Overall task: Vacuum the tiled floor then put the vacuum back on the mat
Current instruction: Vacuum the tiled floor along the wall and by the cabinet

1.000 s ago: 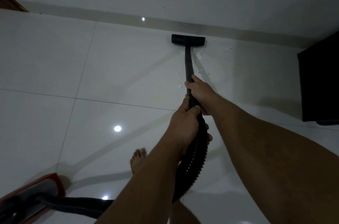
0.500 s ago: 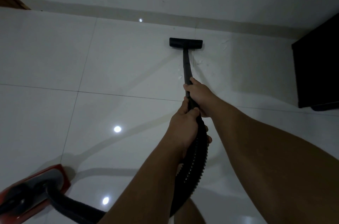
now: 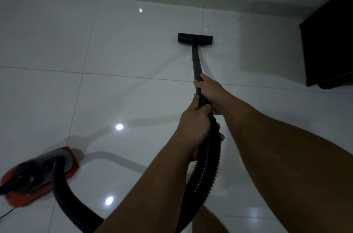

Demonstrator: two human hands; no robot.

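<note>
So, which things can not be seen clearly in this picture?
Head view only:
- Red vacuum body: blurred, and cut off by the left edge.
- Hose: partly hidden behind the left hand and forearm.
- Dark furniture: cut off by the right edge.
- Mat: not in view.

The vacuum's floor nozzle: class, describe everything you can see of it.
The floor nozzle is a flat, black, plastic-looking bar, wider than deep, lying flat on the glossy white tiled floor, short of the wall. A black wand joins its middle and slants back to the right hand and left hand. Only floor and wand touch it.
</note>
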